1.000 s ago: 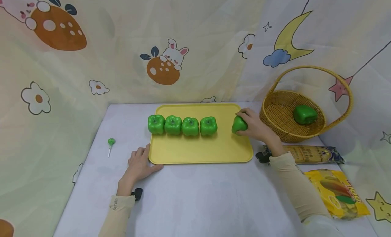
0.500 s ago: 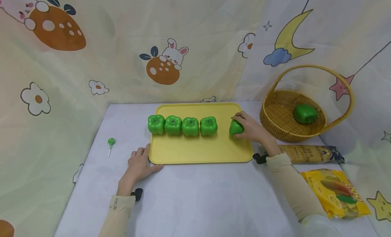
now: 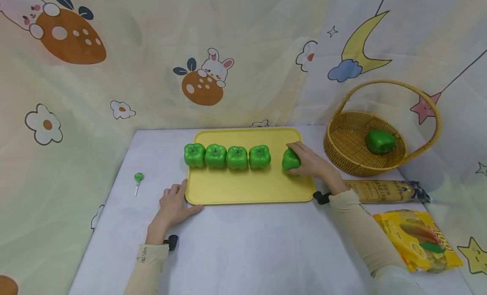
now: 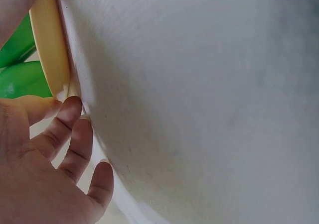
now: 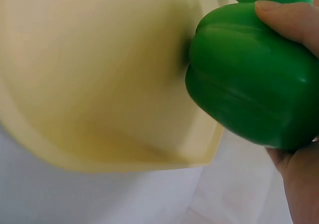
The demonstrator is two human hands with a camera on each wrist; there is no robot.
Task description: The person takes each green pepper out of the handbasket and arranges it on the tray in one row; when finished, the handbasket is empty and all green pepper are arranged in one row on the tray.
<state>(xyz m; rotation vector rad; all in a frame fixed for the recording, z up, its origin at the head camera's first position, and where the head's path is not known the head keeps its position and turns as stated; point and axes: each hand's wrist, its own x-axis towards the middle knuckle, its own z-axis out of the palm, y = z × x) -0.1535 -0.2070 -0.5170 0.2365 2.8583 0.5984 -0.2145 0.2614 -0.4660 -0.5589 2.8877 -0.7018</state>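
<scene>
My right hand [image 3: 310,162] grips a green bell pepper [image 3: 290,160] over the right part of the yellow tray [image 3: 228,189]. In the right wrist view, thumb and fingers wrap the sides of this bell pepper [image 5: 249,79], close over the tray [image 5: 99,84]. Several more green bell peppers [image 3: 237,157] stand in a row across the tray's left and middle, stems up; the leftmost overlaps its rim. My left hand [image 3: 175,205] rests at the tray's front left corner, thumb along the front edge. The left wrist view has its loosely spread fingers [image 4: 77,149] beside the tray rim [image 4: 50,45].
A wicker basket [image 3: 344,159] with a tall handle stands at the back right, one green bell pepper [image 3: 380,141] lying inside. Before it lie a long gold packet [image 3: 384,191] and a yellow mango snack bag [image 3: 418,240]. A green lollipop [image 3: 138,177] lies at the left.
My right hand has moved left and slightly toward the front with the bell pepper, over the tray. My left hand and the row of bell peppers have stayed in place.
</scene>
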